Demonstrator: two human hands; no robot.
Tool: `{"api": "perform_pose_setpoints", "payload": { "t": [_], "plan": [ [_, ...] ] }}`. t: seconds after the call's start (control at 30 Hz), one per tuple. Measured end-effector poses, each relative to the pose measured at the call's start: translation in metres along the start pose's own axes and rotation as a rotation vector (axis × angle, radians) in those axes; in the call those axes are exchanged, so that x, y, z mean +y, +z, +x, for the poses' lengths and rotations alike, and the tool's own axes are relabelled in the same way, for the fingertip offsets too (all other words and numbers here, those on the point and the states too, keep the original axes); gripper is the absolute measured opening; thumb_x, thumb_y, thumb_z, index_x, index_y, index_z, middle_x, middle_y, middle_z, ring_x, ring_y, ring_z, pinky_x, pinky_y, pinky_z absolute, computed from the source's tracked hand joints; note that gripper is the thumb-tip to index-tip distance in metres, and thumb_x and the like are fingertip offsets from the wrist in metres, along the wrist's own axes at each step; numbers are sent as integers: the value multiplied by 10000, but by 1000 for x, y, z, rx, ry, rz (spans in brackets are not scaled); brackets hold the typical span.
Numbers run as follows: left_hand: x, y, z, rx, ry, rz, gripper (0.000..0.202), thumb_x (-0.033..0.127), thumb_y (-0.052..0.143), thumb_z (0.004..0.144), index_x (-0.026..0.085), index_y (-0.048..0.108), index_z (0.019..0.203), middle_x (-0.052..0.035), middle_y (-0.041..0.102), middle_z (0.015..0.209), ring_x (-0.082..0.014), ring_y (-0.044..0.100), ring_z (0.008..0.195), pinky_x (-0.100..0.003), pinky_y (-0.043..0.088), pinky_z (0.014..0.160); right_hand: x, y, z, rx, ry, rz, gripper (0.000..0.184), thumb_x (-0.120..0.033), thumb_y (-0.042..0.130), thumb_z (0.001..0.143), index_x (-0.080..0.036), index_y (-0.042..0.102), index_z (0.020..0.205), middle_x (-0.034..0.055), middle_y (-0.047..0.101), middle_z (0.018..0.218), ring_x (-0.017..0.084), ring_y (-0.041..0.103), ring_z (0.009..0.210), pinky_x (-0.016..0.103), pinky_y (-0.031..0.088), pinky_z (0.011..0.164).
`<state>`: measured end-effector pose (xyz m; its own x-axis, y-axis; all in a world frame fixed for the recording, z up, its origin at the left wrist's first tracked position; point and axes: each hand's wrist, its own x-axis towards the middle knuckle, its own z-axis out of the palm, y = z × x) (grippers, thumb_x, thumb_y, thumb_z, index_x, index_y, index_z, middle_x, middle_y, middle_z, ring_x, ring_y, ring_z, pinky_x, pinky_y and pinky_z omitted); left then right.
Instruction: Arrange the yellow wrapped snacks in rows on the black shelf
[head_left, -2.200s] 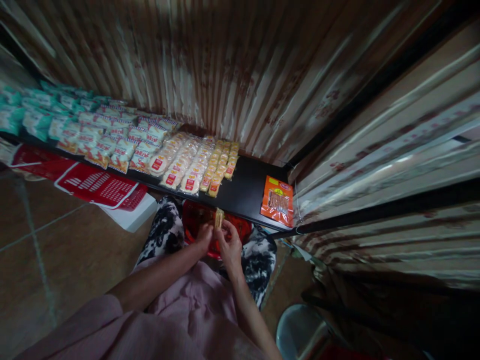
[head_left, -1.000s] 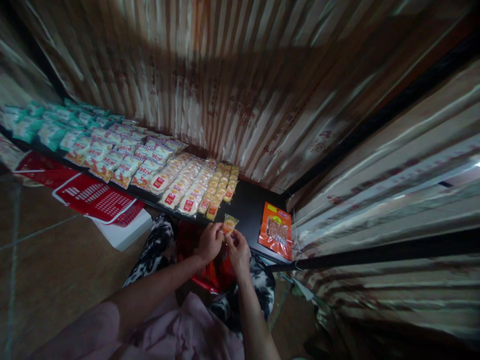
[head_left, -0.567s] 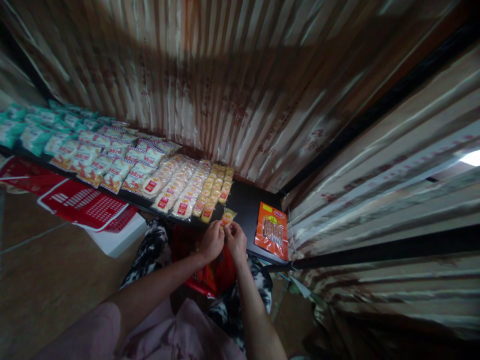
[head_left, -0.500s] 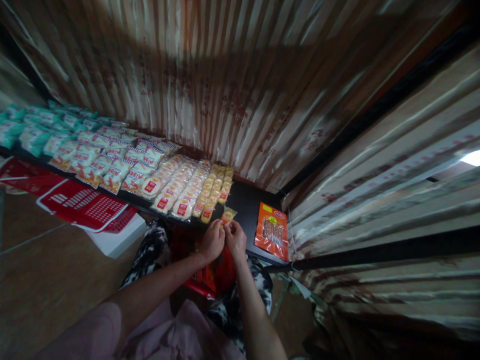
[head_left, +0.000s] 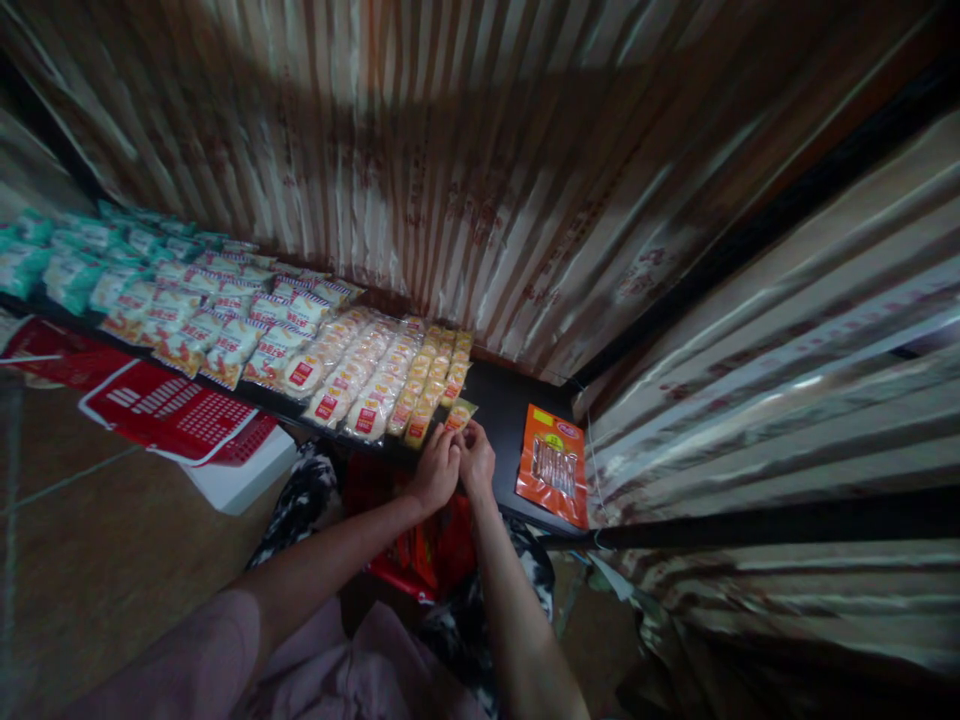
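Both my hands meet at the front edge of a black shelf (head_left: pixel 491 400). A small yellow snack packet (head_left: pixel 459 414) pokes out beyond my fingertips, its lower part hidden by them. My left hand (head_left: pixel 437 472) pinches the packet from the left, and my right hand (head_left: pixel 476 460) grips it from the right. Just left of the packet are rows of similar yellow packets (head_left: pixel 426 385), overlapping from back to front. Beside those lie rows of clear-wrapped round rice crackers (head_left: pixel 367 385) with red labels.
Farther left are white snack bags (head_left: pixel 274 345) and teal bags (head_left: pixel 71 275). An orange packet (head_left: pixel 553 465) lies at the shelf's right end. Below are a red basket (head_left: pixel 180 410), a white box (head_left: pixel 240 475) and a red container (head_left: pixel 427 550) between my knees. Pleated curtains (head_left: pixel 450 200) hang behind and right.
My hands have shifted slightly up and right with the yellow packet, staying close together. The view has moved a little; the bags on the shelf lie as before.
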<state>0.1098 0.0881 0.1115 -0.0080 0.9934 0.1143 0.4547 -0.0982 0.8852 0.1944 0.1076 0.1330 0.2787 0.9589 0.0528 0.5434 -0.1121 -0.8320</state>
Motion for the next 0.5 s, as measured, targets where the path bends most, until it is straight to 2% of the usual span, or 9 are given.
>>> {"api": "perform_pose_setpoints", "payload": {
  "t": [0.3,0.5],
  "plan": [
    [4,1,14,9,17,-32,410,182,378,883,115,542,1253,-137,462,1406,-226,368,1351,-427,275,1152,5,8,17,11,-12,6,421,-420,466,773,-173,625,1075,54,690,856,171,623,725,257,442,644],
    [5,1,23,23,24,-20,415,190,361,891,108,541,1256,-140,479,1389,-224,365,1351,-419,272,1154,-2,9,24,8,-35,19,416,-414,473,764,-155,631,1049,64,692,851,176,619,722,257,448,644]
  ]
}}
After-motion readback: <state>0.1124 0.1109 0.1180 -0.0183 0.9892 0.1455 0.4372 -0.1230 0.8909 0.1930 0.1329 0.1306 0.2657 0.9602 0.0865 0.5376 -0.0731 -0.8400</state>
